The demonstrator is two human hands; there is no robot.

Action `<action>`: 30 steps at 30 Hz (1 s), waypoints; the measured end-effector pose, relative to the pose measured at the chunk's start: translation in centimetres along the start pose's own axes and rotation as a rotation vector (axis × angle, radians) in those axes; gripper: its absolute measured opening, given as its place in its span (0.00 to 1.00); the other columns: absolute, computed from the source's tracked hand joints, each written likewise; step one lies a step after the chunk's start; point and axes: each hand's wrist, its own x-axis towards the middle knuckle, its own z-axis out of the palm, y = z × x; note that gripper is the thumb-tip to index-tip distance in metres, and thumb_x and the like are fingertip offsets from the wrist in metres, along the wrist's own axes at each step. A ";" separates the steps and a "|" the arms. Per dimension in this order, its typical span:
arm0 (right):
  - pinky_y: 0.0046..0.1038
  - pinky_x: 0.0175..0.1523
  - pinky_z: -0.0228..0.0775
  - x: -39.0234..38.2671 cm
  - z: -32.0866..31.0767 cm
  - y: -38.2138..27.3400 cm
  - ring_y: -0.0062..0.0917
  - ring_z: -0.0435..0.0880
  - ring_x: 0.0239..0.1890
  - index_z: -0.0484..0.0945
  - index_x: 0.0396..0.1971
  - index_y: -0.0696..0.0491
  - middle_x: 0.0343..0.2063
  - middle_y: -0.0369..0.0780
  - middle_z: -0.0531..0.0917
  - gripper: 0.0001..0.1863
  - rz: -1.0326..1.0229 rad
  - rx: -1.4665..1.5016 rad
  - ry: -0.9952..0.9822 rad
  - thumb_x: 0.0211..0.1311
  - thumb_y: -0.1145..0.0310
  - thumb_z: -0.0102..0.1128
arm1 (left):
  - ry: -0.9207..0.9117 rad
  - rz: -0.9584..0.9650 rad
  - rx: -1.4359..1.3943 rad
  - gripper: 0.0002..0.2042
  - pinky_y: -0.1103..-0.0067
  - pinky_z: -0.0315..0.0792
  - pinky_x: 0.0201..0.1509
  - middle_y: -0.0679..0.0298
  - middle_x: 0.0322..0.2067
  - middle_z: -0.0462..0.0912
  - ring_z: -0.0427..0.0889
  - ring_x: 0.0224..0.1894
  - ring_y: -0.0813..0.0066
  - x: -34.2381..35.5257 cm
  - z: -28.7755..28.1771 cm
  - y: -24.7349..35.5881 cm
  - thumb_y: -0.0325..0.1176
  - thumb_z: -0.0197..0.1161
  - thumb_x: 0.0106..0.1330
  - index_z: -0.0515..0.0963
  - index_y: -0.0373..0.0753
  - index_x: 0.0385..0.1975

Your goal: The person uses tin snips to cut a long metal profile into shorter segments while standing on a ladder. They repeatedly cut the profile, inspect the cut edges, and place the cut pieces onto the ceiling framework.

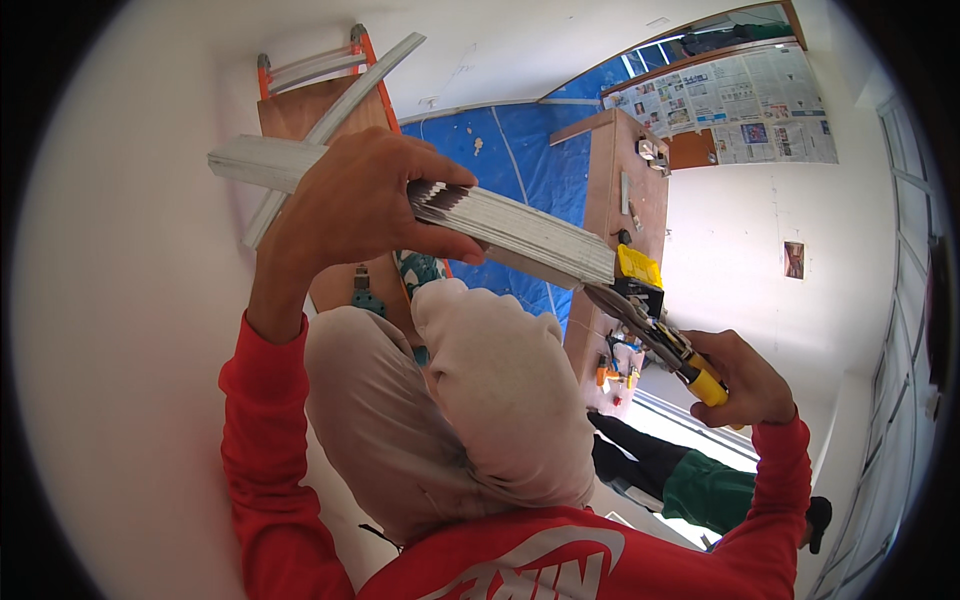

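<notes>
My left hand (365, 195) is closed around a stack of long, pale grey moulding strips (540, 235), thumb below and fingers over the top. Another strip (365, 85) crosses at an angle behind that hand. At the stack's far right end is a pair of mitre shears (640, 310) with a yellow and black head and yellow handles. My right hand (745, 378) is wrapped around those handles. The head of the shears meets the strip ends; I cannot tell whether the blade bites into them. My knees in pale trousers are raised below the strips.
An orange-railed ladder (385, 100) with a brown board stands at left, a green power tool (365, 290) near my knee. Blue sheeting (545, 150) covers the floor. A long wooden bench (615, 180) carries tools. A person in green (705, 490) is at lower right.
</notes>
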 end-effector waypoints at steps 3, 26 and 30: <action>0.27 0.41 0.75 0.3 0.0 0.1 0.25 0.77 0.28 0.77 0.62 0.64 0.27 0.38 0.78 0.41 -0.024 0.014 -0.009 0.40 0.67 0.73 | 0.039 0.043 -0.011 0.31 0.69 0.76 0.38 0.60 0.30 0.89 0.86 0.30 0.63 0.0 0.2 -0.1 0.58 0.86 0.45 0.92 0.40 0.44; 0.31 0.43 0.76 0.2 3.2 0.4 0.28 0.82 0.31 0.78 0.58 0.59 0.32 0.43 0.84 0.34 0.053 -0.118 0.034 0.46 0.73 0.73 | -0.001 0.199 0.430 0.28 0.69 0.78 0.47 0.67 0.28 0.83 0.86 0.37 0.66 0.9 2.1 1.6 0.63 0.77 0.47 0.90 0.44 0.36; 0.30 0.41 0.76 0.1 4.3 1.7 0.27 0.82 0.30 0.77 0.60 0.60 0.31 0.42 0.84 0.33 -0.020 -0.206 0.230 0.48 0.77 0.71 | 0.044 0.299 0.508 0.28 0.70 0.76 0.52 0.68 0.30 0.83 0.85 0.39 0.67 2.2 2.3 2.4 0.61 0.77 0.45 0.89 0.45 0.39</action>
